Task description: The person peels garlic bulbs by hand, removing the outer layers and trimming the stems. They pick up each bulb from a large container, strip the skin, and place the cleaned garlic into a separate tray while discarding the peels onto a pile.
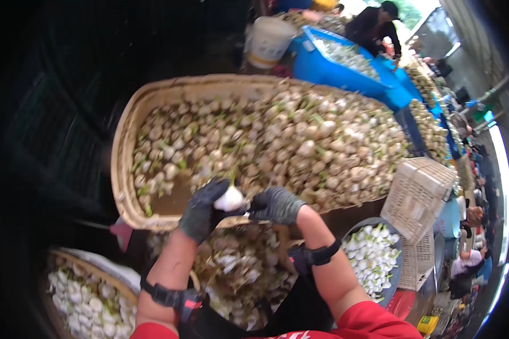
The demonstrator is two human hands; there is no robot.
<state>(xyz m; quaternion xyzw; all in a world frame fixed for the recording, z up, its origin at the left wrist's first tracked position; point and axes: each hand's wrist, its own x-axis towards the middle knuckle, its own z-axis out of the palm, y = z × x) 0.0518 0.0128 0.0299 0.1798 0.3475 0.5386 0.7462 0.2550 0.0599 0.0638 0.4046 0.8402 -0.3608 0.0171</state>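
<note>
My left hand (202, 210), in a dark grey glove, is closed around a white garlic bulb (230, 200) with a green stem pointing up. Close by on its right is my gloved right hand (277, 205), its fingers pinched together. A small glint shows at those fingertips, but what they grip is too small to make out. Both hands are over the near rim of a large oval tub (120, 152), heaped with unpeeled garlic bulbs (316, 147). Below my hands lies a pile of loose garlic skins (237, 257).
A round basin (398, 263) of white bulbs stands to my right, beside stacked plastic crates (418, 192). At lower left is another basket (127, 291) of white bulbs. Beyond the tub are a white bucket (270, 42), a blue bin (305, 59) and a person (373, 28) bending over.
</note>
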